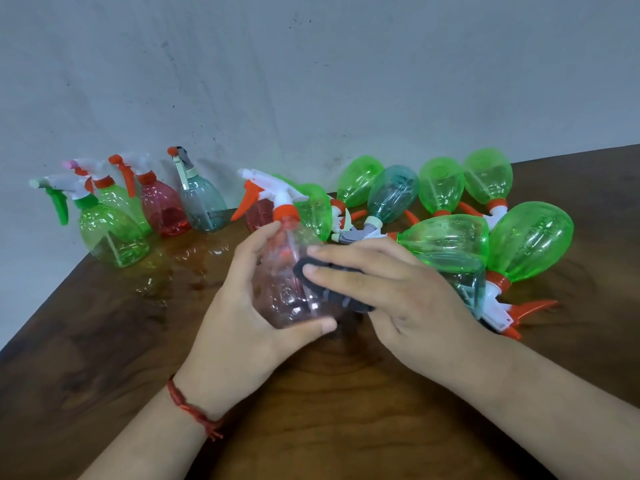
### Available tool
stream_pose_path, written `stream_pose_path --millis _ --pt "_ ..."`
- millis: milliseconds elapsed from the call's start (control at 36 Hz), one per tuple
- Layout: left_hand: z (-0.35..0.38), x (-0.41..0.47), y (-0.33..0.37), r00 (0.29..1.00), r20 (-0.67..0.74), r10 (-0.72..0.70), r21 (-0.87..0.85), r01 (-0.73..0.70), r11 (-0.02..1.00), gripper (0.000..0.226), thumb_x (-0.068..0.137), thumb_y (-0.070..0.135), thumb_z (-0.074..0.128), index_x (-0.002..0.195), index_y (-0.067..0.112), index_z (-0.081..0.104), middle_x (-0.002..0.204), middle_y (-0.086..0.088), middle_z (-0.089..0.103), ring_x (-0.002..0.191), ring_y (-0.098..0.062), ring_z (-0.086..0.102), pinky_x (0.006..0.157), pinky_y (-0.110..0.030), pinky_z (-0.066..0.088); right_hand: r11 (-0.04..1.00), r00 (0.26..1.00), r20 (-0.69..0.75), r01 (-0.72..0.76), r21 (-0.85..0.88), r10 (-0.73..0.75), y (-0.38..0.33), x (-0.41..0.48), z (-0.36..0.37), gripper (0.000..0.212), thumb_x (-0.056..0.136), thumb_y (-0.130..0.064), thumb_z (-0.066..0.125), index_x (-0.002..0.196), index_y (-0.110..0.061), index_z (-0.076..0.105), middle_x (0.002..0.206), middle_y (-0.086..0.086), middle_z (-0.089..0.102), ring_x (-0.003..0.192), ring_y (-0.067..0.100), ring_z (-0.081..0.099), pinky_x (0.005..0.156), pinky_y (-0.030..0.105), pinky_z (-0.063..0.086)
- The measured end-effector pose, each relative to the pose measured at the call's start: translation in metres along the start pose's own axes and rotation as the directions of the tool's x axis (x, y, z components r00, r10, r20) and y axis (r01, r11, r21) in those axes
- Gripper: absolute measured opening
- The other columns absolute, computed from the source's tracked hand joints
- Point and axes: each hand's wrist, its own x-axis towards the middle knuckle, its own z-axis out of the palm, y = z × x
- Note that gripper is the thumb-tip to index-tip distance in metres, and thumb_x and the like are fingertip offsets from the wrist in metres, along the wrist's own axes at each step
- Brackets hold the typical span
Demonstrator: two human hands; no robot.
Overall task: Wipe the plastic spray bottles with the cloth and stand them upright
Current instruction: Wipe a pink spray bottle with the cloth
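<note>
Head view: at the far left a row of standing bottles (110,233), green, red and grey-blue, stands upright against the wall (311,64) on the wooden table (311,410). Just right of them, and nearer the person, is the left hand (249,306), a red thread bracelet (194,410) on its wrist. Its fingers curl round the far side of the clear pink bottle (287,271) and its thumb hooks under the base. That bottle is held just above the table between the two hands. Its long axis runs from the base at the thumb up and away to the orange collar and white trigger head, and the nozzle points left. Against its right flank lies the dark cloth (329,289), pressed there by the nearly straight fingers of the right hand (398,299). Whether a thumb pinches the cloth from beneath I cannot tell. Further right, a heap of lying bottles (530,240), mostly green with one or two grey-blue, rests on its sides and is likely not yet wiped. Since the upright row lies to the left of the hands, the left hand is the nearer one to set this bottle down. The bottle would need tipping back onto its base first. I can read no brand, label or writing on any bottle.
</note>
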Motion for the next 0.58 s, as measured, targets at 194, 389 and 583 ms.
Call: stream_pose_path --millis 194,389,583 --pt "0.006 -0.005 0.006 0.985 0.160 0.072 -0.038 -0.066 0.997 0.115 0.063 0.016 0.101 0.158 0.030 0.039 0.153 0.023 0.054 0.143 -0.007 0.055 0.115 -0.022 0.047 0.963 0.967 -0.094 -0.223 0.150 0.239 0.008 0.001 0.004 0.081 0.084 0.021 0.048 0.149 -0.027 0.061 0.154 -0.012 0.054 0.140 0.003 0.050 0.116 0.021 0.040" --pt "0.009 -0.007 0.007 0.988 0.144 0.048 -0.033 -0.044 0.998 0.117 0.065 0.021 0.102 0.161 0.033 0.037 0.156 0.016 0.053 0.143 -0.012 0.056 0.116 -0.033 0.050 0.959 0.969 -0.123 -0.184 0.216 0.213 0.004 0.001 0.000 0.073 0.086 0.019 0.047 0.144 -0.020 0.066 0.146 -0.007 0.058 0.136 0.004 0.054 0.111 0.018 0.043" --pt "0.008 -0.005 0.004 0.998 0.000 -0.067 -0.053 0.067 0.996 0.111 0.062 0.032 0.102 0.155 0.046 0.044 0.148 0.014 0.062 0.134 -0.010 0.063 0.110 -0.040 0.055 0.997 0.998 -0.039 -0.041 0.060 0.044 0.000 -0.002 0.001 0.067 0.087 0.015 0.050 0.138 -0.024 0.072 0.143 -0.007 0.063 0.127 0.016 0.058 0.108 0.023 0.046"
